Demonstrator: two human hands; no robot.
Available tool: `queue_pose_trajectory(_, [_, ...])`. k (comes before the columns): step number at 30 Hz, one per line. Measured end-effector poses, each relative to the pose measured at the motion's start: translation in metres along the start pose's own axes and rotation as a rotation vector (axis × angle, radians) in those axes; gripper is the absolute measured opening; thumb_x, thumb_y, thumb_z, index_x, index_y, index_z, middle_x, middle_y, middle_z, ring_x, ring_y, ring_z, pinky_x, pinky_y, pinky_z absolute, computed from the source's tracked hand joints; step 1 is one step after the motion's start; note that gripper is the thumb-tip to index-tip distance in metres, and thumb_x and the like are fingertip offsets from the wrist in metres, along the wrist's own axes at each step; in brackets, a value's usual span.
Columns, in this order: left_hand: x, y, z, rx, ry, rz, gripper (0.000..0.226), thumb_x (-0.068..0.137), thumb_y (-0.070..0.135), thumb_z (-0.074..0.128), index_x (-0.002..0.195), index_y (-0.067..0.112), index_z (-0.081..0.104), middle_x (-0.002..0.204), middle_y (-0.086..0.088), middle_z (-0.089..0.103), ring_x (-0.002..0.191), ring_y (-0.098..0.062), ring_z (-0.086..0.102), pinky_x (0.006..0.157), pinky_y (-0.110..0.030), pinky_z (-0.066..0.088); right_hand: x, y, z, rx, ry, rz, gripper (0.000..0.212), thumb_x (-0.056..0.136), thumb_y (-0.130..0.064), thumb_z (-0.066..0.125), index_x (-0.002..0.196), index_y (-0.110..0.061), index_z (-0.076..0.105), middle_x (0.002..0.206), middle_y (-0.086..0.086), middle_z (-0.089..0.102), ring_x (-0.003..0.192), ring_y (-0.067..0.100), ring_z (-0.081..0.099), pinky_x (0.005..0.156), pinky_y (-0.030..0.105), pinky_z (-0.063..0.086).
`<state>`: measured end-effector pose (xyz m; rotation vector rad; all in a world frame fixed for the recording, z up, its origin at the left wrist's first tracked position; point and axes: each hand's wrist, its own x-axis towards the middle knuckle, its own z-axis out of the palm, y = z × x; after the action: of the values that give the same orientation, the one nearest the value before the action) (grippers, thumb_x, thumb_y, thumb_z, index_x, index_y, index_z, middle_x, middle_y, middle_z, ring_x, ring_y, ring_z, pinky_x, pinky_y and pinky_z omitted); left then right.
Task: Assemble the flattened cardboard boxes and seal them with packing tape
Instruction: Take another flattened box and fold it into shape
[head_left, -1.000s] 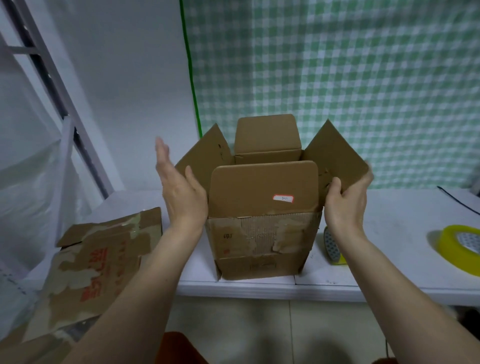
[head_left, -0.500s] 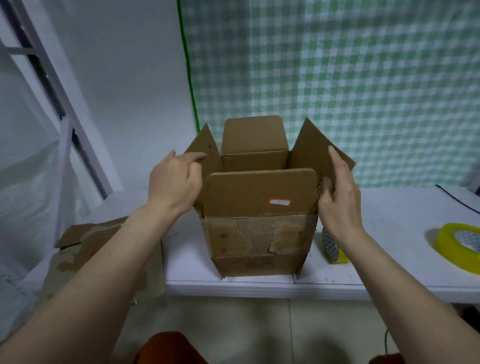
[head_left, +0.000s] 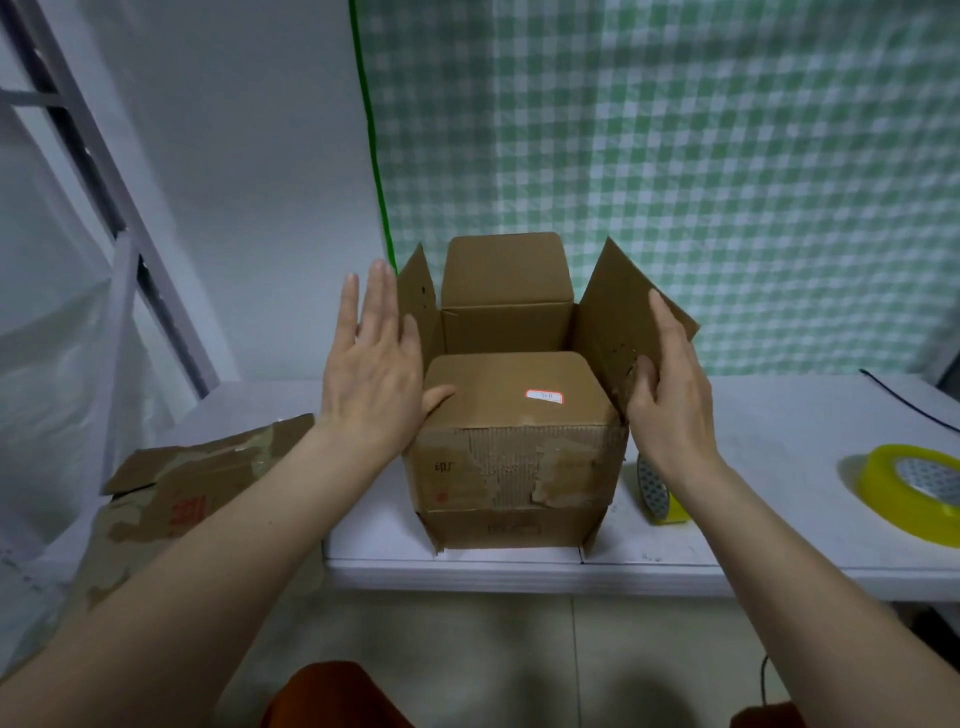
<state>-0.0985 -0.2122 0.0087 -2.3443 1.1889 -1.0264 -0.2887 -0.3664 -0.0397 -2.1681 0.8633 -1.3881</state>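
Observation:
A brown cardboard box (head_left: 511, 478) stands upright on the white table (head_left: 769, 457), its top open. The near flap, with a small white label, is folded down over the opening; the far flap and both side flaps stand up. My left hand (head_left: 371, 374) lies flat with straight fingers against the outside of the left flap, thumb on the near flap's corner. My right hand (head_left: 667, 384) rests with straight fingers on the outside of the right flap, thumb at its lower edge. A roll of yellow packing tape (head_left: 914, 493) lies flat at the right edge.
A second yellow tape roll (head_left: 660, 493) stands on edge just right of the box. Flattened, worn cardboard (head_left: 171, 499) lies at the table's left end. A green checked curtain hangs behind, and a black cable (head_left: 904, 400) runs along the far right.
My left hand has let go of the left flap's top and now lies flat against its outside. The right hand has slid lower along the right flap. The side flaps stand more upright.

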Motion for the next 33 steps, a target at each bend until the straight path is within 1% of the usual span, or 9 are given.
queue_pose_trajectory(7, [-0.005, 0.014, 0.005, 0.046, -0.133, 0.149, 0.074, 0.096, 0.052, -0.006, 0.153, 0.008, 0.013, 0.156, -0.028, 0.011, 0.148, -0.037, 0.002, 0.113, -0.047, -0.022, 0.006, -0.001, -0.005, -0.708, 0.185, -0.39, 0.072, 0.076, 0.015, 0.054, 0.143, -0.004, 0.036, 0.154, 0.019, 0.011, 0.142, 0.042, 0.005, 0.116, 0.052, -0.002])
queue_pose_trajectory(9, [-0.003, 0.016, 0.005, 0.015, -0.157, 0.188, 0.068, 0.099, 0.048, -0.004, 0.154, 0.01, 0.009, 0.156, -0.025, 0.018, 0.148, -0.035, 0.008, 0.115, -0.046, -0.018, 0.005, -0.002, -0.006, -0.959, 0.018, -0.58, 0.052, 0.076, 0.009, 0.057, 0.127, 0.004, 0.053, 0.145, 0.026, 0.036, 0.141, 0.04, 0.02, 0.117, 0.051, -0.006])
queue_pose_trajectory(12, [-0.003, 0.019, 0.006, -0.052, -0.193, 0.205, 0.065, 0.1, 0.047, -0.001, 0.154, 0.013, 0.009, 0.153, -0.021, 0.03, 0.146, -0.033, 0.02, 0.12, -0.044, -0.001, 0.006, -0.008, -0.003, -1.16, -0.263, -0.573, 0.008, 0.074, -0.007, 0.069, 0.078, -0.001, 0.069, 0.082, 0.022, 0.07, 0.11, 0.039, 0.06, 0.119, 0.046, 0.008])
queue_pose_trajectory(17, [0.007, 0.028, -0.002, -0.213, -0.228, 0.204, 0.073, 0.095, 0.063, 0.003, 0.154, 0.02, 0.004, 0.158, -0.018, 0.02, 0.136, -0.034, 0.038, 0.111, -0.042, 0.028, 0.023, -0.027, 0.001, -1.117, -0.485, -0.356, 0.063, 0.095, -0.057, 0.029, 0.095, -0.01, 0.071, 0.104, 0.011, 0.069, 0.114, 0.028, 0.055, 0.113, 0.041, 0.022])
queue_pose_trajectory(20, [0.019, 0.035, -0.003, -0.25, -0.223, 0.202, 0.076, 0.095, 0.065, 0.008, 0.154, 0.019, 0.016, 0.147, -0.017, 0.041, 0.118, -0.029, 0.056, 0.084, -0.036, 0.042, 0.044, -0.04, 0.004, -1.104, -0.573, -0.306, 0.058, 0.094, -0.061, 0.029, 0.097, -0.016, 0.066, 0.109, 0.005, 0.065, 0.113, 0.024, 0.051, 0.105, 0.037, 0.029])
queue_pose_trajectory(22, [0.028, 0.037, -0.002, -0.256, -0.185, 0.193, 0.071, 0.097, 0.063, 0.012, 0.145, 0.017, 0.036, 0.127, -0.011, 0.058, 0.109, -0.025, 0.059, 0.077, -0.035, 0.041, 0.06, -0.047, 0.008, -1.087, -0.645, -0.26, 0.044, 0.092, -0.058, 0.04, 0.078, -0.02, 0.055, 0.095, 0.001, 0.061, 0.105, 0.023, 0.052, 0.096, 0.037, 0.03])
queue_pose_trajectory(24, [0.034, 0.038, 0.002, -0.229, -0.185, 0.206, 0.069, 0.096, 0.063, 0.011, 0.142, 0.021, 0.042, 0.138, -0.014, 0.05, 0.126, -0.03, 0.047, 0.099, -0.041, 0.036, 0.076, -0.052, 0.014, -1.076, -0.692, -0.197, 0.04, 0.091, -0.054, 0.046, 0.067, -0.021, 0.044, 0.082, -0.001, 0.055, 0.095, 0.022, 0.053, 0.093, 0.038, 0.031])
queue_pose_trajectory(28, [0.036, 0.036, 0.007, -0.132, -0.201, 0.238, 0.076, 0.091, 0.067, -0.003, 0.153, 0.028, 0.019, 0.16, -0.017, 0.015, 0.147, -0.04, 0.008, 0.116, -0.058, -0.009, 0.109, -0.057, 0.034, -1.054, -0.692, -0.045, 0.024, 0.095, -0.039, 0.047, 0.096, -0.015, 0.052, 0.078, 0.0, 0.053, 0.072, 0.017, 0.052, 0.064, 0.031, 0.039])
queue_pose_trajectory(33, [0.035, 0.033, 0.009, -0.145, -0.2, 0.226, 0.08, 0.087, 0.072, -0.004, 0.154, 0.03, 0.008, 0.16, -0.019, 0.009, 0.146, -0.043, 0.002, 0.113, -0.059, -0.015, 0.153, -0.03, 0.076, -0.828, -0.571, 0.267, 0.032, 0.095, -0.022, 0.046, 0.123, -0.007, 0.048, 0.123, 0.015, 0.05, 0.11, 0.03, 0.045, 0.086, 0.038, 0.04])
